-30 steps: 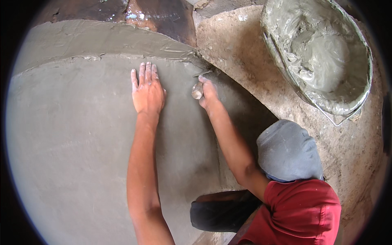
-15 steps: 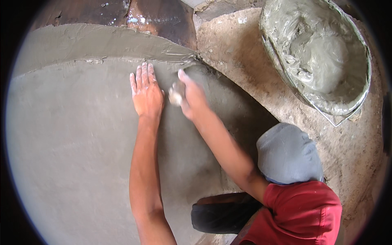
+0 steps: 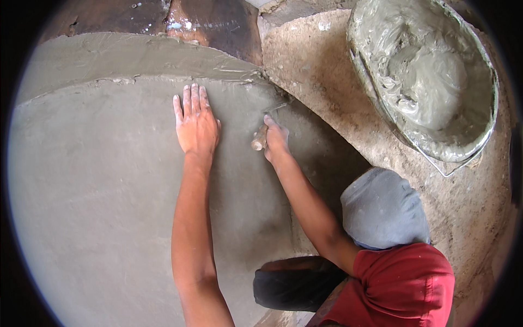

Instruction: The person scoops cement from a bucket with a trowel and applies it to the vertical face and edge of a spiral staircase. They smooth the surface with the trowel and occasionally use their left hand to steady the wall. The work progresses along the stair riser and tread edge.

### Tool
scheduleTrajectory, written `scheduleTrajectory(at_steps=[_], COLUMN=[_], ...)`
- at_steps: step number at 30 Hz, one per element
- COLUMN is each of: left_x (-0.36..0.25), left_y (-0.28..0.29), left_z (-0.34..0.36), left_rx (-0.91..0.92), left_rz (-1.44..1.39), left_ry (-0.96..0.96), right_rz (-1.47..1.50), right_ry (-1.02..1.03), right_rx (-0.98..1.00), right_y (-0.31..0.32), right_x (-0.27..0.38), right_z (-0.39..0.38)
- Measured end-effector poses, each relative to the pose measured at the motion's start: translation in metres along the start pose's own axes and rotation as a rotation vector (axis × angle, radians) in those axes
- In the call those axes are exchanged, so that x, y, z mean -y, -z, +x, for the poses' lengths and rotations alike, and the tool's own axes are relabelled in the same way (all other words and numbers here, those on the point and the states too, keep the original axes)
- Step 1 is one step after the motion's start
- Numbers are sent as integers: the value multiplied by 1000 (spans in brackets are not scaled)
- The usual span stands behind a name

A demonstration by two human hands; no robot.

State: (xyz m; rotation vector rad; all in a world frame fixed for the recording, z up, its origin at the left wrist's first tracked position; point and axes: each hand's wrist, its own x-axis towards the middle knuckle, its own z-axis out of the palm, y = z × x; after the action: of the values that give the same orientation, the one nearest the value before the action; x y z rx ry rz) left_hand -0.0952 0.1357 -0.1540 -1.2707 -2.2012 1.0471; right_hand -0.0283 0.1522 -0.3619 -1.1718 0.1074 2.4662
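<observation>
My left hand (image 3: 196, 125) lies flat on a smooth grey cement surface (image 3: 98, 185), fingers stretched and dusted pale, their tips just below a rough ridge (image 3: 125, 80). To its right, my right hand (image 3: 275, 136) is closed around the rounded wooden handle of a trowel (image 3: 259, 141); only a thin part of the metal blade shows beyond my fingers, near the bend where the ridge meets a curved edge.
An oval bucket (image 3: 422, 76) of wet grey cement, with a wire handle, sits upper right on a rough tan surface (image 3: 310, 54). Stained dark brown panels (image 3: 212, 27) line the top. Lower right are a red sleeve (image 3: 397, 278), rounded grey cloth (image 3: 381, 207) and dark cloth (image 3: 294, 283).
My right hand, blurred half a second ago, swung leftward with the trowel and is back to the right, slightly lower than a second ago. My left hand has barely moved.
</observation>
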Motion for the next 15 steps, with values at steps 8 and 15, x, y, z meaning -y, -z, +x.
scheduleTrajectory(at_steps=[8,15], left_x=[-1,0], left_y=[-1,1], left_z=[1,-1], left_rx=[-8,-12], left_rz=[8,16], left_ry=[2,-3], right_rz=[50,43], right_ry=[-1,30], right_rx=[72,108], right_y=[-2,-3], right_x=[-3,1], right_z=[15,19])
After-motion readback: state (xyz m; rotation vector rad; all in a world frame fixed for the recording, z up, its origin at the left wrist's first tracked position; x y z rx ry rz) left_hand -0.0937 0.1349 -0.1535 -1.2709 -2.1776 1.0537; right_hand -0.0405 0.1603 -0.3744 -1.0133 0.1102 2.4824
